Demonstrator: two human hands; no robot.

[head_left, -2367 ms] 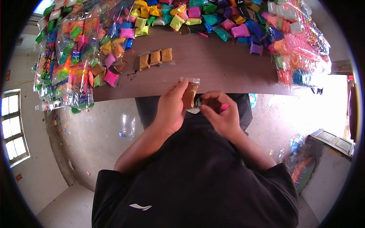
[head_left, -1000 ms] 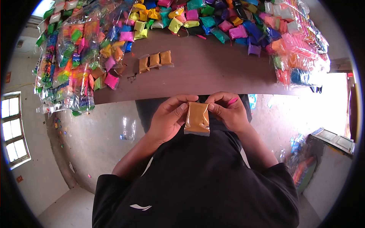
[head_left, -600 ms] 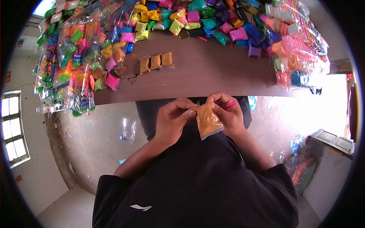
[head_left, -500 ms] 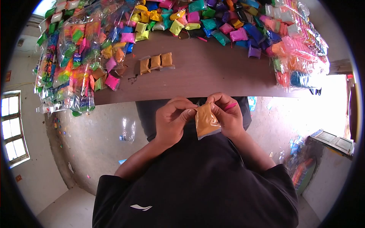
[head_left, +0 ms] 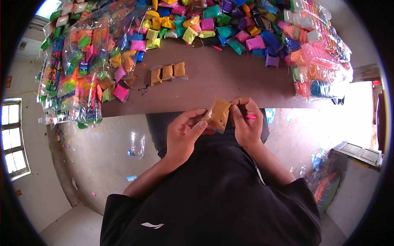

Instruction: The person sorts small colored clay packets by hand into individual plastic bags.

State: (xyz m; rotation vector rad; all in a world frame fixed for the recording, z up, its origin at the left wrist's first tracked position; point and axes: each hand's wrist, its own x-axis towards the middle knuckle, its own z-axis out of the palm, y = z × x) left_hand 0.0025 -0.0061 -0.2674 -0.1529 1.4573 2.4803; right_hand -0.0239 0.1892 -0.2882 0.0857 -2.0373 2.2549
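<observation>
A small tan-brown packet (head_left: 218,114) in clear wrapping is held tilted just beyond the table's front edge. My left hand (head_left: 182,133) pinches its left side between thumb and fingers. At its upper right corner, the thumb and forefinger of my right hand (head_left: 248,125) are closed on the wrapping. A small pink object (head_left: 251,117) shows among the right hand's fingers; its kind is hard to make out. On the table, three similar tan-brown packets (head_left: 167,72) lie side by side in a row.
Across the back of the brown table (head_left: 230,84) lies a heap of many-coloured packets (head_left: 207,24). Clear bags of coloured packets (head_left: 82,69) cover the left end, and pink and orange bagged packs (head_left: 322,61) the right. Clear plastic (head_left: 138,143) lies on the floor.
The packet has been raised slightly and turned, its top now leaning right. My left hand's grip has shifted from the top corner to the left side.
</observation>
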